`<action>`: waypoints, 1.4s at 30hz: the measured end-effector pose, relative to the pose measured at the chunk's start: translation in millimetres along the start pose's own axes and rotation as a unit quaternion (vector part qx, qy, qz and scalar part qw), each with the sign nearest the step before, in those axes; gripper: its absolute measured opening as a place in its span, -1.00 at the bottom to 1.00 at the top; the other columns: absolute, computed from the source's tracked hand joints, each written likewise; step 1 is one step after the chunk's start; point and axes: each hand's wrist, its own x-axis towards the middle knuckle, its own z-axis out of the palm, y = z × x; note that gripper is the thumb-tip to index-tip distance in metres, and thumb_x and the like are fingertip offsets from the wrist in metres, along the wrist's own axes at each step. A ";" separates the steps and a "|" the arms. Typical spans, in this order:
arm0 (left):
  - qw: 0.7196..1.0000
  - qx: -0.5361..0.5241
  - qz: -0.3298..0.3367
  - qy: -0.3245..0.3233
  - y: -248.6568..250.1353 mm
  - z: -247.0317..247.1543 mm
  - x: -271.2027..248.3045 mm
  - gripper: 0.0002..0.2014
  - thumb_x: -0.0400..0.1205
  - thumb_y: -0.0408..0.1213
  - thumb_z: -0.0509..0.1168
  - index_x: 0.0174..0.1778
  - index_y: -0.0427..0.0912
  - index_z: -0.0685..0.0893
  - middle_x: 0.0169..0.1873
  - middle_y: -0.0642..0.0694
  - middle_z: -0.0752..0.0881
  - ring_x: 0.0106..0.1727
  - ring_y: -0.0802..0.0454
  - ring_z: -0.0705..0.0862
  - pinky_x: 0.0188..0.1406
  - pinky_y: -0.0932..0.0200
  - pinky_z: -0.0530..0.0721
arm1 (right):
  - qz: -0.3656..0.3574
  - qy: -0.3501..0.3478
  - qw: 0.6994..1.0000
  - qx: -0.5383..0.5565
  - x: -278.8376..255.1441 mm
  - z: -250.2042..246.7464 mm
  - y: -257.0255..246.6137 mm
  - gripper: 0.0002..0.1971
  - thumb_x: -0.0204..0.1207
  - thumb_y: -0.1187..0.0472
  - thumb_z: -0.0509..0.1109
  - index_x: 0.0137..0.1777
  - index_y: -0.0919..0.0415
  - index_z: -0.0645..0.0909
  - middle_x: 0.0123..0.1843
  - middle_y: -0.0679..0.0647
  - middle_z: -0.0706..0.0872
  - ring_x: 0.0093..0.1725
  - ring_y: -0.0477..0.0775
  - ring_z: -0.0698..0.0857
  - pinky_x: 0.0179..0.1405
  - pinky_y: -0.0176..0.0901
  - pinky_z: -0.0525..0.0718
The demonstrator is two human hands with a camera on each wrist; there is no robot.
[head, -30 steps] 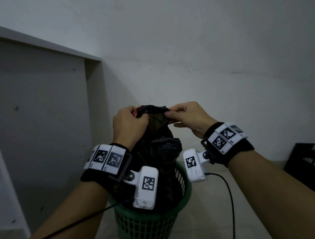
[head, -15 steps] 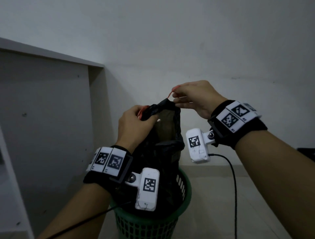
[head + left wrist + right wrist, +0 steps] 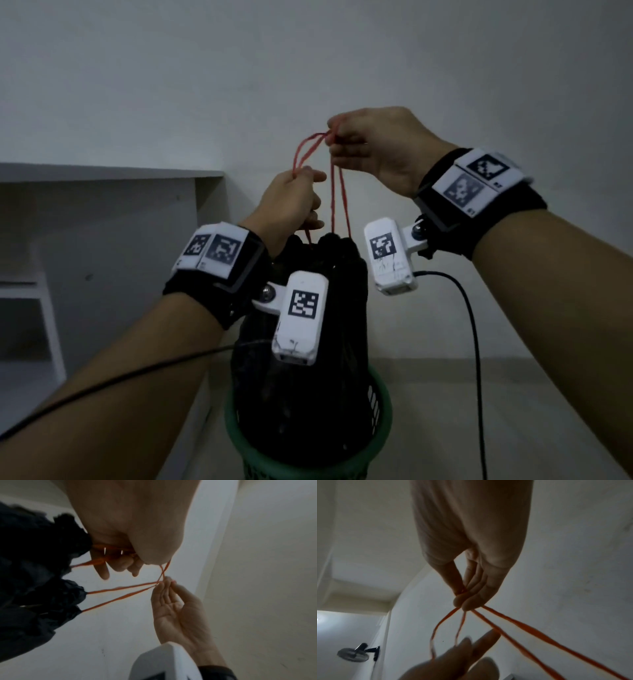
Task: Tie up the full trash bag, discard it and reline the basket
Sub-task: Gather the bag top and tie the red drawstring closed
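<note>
My right hand (image 3: 373,150) and left hand (image 3: 291,205) pinch red drawstrings (image 3: 337,202) above black trash bag (image 3: 305,394) in green basket (image 3: 380,421); uneven pull may snap thin strings.

The floor (image 3: 534,404) is pale and plain, meeting a light wall along a low line behind. On it stands a green basket (image 3: 383,407) with slotted sides, close to the wall. A black trash bag (image 3: 308,411) sits inside the basket and rises well above its rim. To the left, a white shelf unit (image 3: 44,308) stands on the floor near the basket; its foot is out of view.
</note>
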 end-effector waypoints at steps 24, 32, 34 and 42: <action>0.994 0.111 0.000 -0.012 -28.8 -2.8 0.1 -0.71 0.58 -0.36 0.31 0.22 -0.16 0.67 -0.34 0.01 0.52 -0.60 0.18 0.46 -0.67 0.37 0.39 | -0.020 0.019 0.991 -0.131 -21.3 -6.6 80.9 -0.66 0.76 0.21 0.11 0.15 0.29 0.72 0.12 0.14 0.80 0.00 -0.14 0.73 -0.06 -0.44 0.63; 0.982 0.169 0.089 0.014 -65.7 30.8 6.5 -0.81 0.59 -0.06 0.41 -0.32 0.02 0.75 -0.37 0.06 0.77 -0.30 0.12 0.72 -0.19 0.17 0.64 | -0.035 0.005 0.986 -0.162 -19.3 -7.2 77.7 -0.65 0.77 0.13 0.16 0.02 0.27 0.76 -0.03 0.08 0.81 -0.12 -0.12 0.77 0.08 -0.21 0.70; 0.963 0.255 0.085 0.002 -75.4 31.6 11.7 -0.78 0.58 0.01 0.40 -0.26 -0.01 0.82 -0.32 0.01 0.80 -0.23 0.06 0.75 -0.16 0.15 0.66 | -0.054 0.077 0.989 -0.117 -14.8 -12.8 73.6 -0.62 0.78 0.14 0.12 -0.01 0.30 0.74 -0.08 0.14 0.83 -0.16 -0.07 0.78 -0.10 -0.33 0.72; 0.953 0.298 0.050 -0.001 -74.4 24.1 16.6 -0.73 0.58 -0.03 0.40 -0.24 -0.15 0.84 -0.39 -0.13 0.77 -0.30 -0.07 0.71 -0.18 0.10 0.67 | 0.122 0.092 0.986 -0.061 -16.0 -35.4 96.7 -0.67 0.66 -0.05 0.28 0.27 0.13 0.59 0.20 0.03 0.75 0.14 0.07 0.74 0.18 0.09 0.64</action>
